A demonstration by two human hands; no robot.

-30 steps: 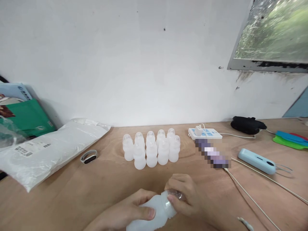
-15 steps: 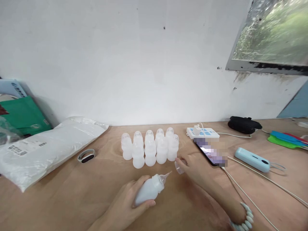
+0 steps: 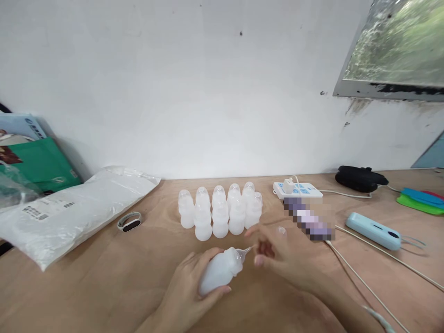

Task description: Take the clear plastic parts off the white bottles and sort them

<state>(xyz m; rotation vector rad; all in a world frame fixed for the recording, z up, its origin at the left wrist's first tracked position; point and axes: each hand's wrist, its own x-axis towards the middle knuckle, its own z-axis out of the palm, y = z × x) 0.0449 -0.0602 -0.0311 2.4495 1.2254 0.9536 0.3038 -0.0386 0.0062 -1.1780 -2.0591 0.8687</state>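
My left hand (image 3: 194,286) is wrapped round a small white translucent feeding bottle (image 3: 219,273), held tilted low over the table. Its white collar carries a clear teat (image 3: 243,253) that tapers to a thin tip pointing right. Close to that tip is my right hand (image 3: 268,252), holding nothing, its fingers apart and partly bent. A clear dome cap (image 3: 281,231) rests on the table just behind the right hand, partly hidden by it. Several similar bottles (image 3: 220,212) stand upright in rows beyond both hands, with clear domed caps on.
To the left lie a white plastic parcel (image 3: 79,203) and a fitness band (image 3: 130,223). On the right are a power strip (image 3: 305,190), a blurred-out phone (image 3: 307,219), a light-blue device (image 3: 373,230), a black case (image 3: 360,179) and white cables (image 3: 367,282).
My right hand has let go of the clear cap, now on the table to the right, and come over to the teat's tip. The left hand keeps hold of the bottle.
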